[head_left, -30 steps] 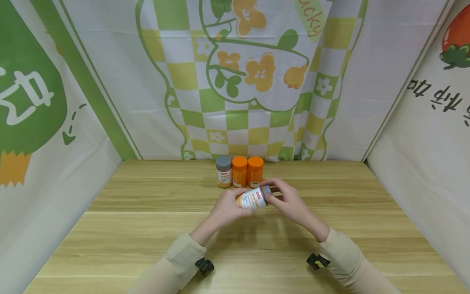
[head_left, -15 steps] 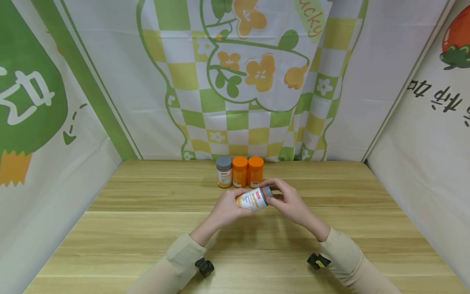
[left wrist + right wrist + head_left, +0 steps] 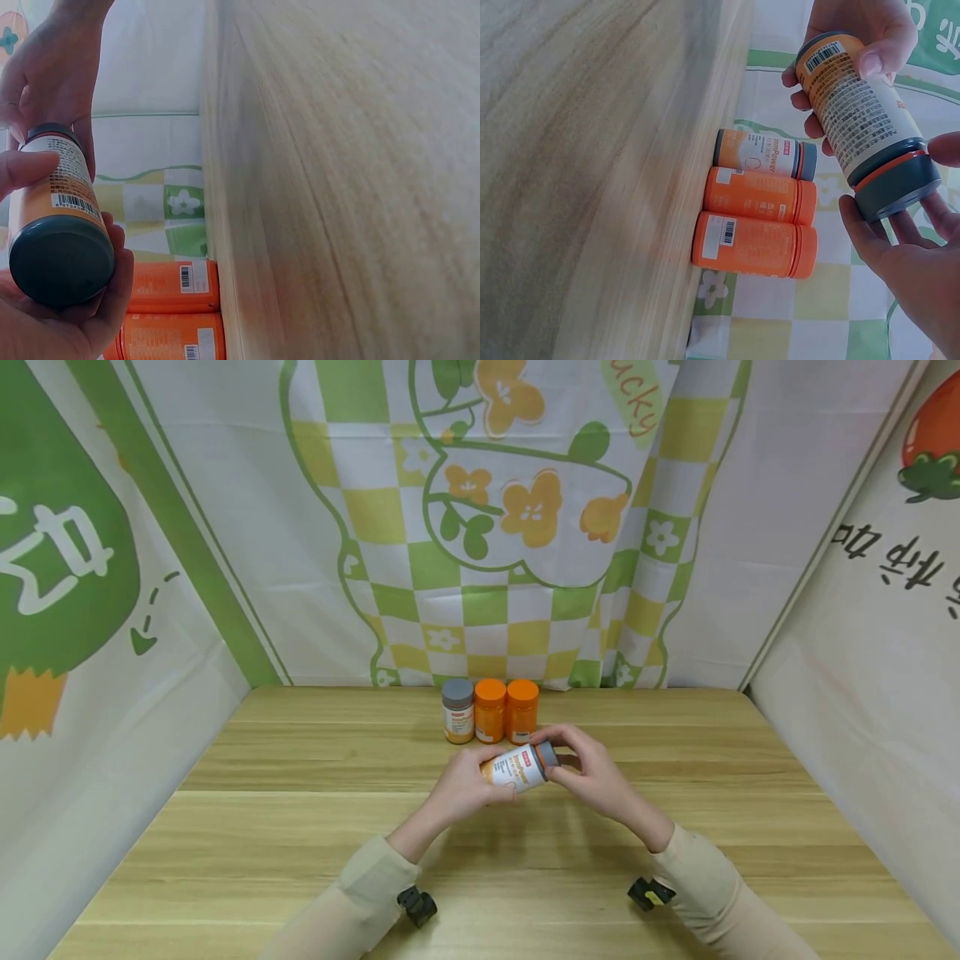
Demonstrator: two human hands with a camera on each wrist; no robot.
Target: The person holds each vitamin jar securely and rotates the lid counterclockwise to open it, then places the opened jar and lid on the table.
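Note:
A supplement bottle (image 3: 517,768) with a white and orange label is held tilted above the table, its grey cap (image 3: 900,184) towards the right. My left hand (image 3: 463,783) wraps round the bottle's body, thumb on the near side. With fingers and thumb, my right hand (image 3: 596,775) grips the cap's sides. An orange ring shows between cap and label. In the left wrist view the dark base of the bottle faces the camera, over the left palm.
Behind the hands, near the table's back edge, stand a grey-capped bottle (image 3: 457,714) and two orange bottles, one in the middle (image 3: 490,714) and one on the right (image 3: 522,714). A patterned curtain (image 3: 495,610) hangs behind the wooden table (image 3: 300,827).
My right thumb has shifted slightly down along the cap, and a little more of the cap shows. The left hand and the standing bottles stay in place.

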